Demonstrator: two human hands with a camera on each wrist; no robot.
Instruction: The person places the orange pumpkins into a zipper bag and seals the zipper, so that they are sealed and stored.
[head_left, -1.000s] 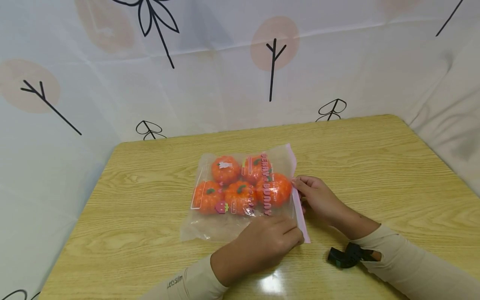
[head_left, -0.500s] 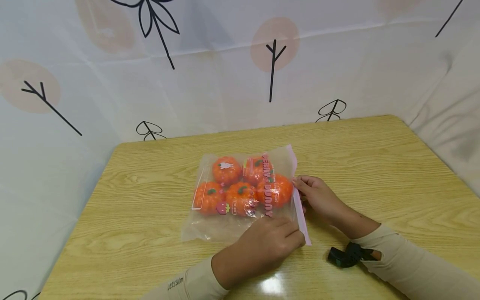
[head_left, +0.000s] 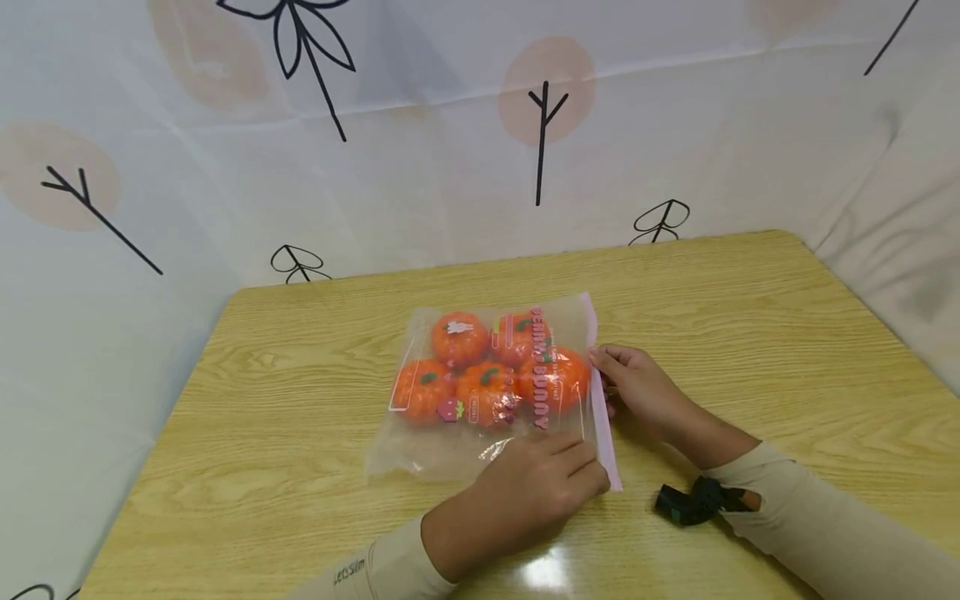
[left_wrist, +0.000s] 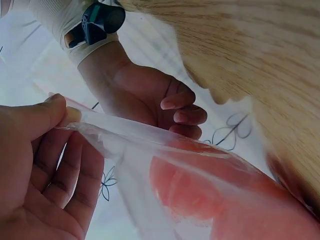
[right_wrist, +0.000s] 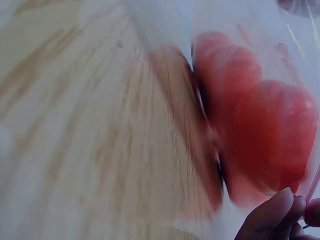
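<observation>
A clear zip bag (head_left: 442, 454) with pink print holds several orange toy pumpkins (head_left: 459, 340) with green stems. Its pink closure strip (head_left: 604, 442) runs along the right side. My left hand (head_left: 532, 492) pinches the near corner of that strip. Higher up, around its middle, my right hand (head_left: 637, 392) grips the same edge between thumb and fingers. In the left wrist view, thumb and forefinger of the left hand (left_wrist: 40, 155) squeeze the bag's edge. The right wrist view has the right fingertips (right_wrist: 272, 215) on the film beside the pumpkins (right_wrist: 275, 130).
The bag lies on a wood-grain table (head_left: 285, 400). Behind it hangs a white cloth (head_left: 450, 167) with leaf and twig drawings. A black wrist device (head_left: 686, 504) juts from the right sleeve.
The pumpkins and bag body have shifted slightly to the right and away from me. Both hands keep their hold on the strip, nearly still.
</observation>
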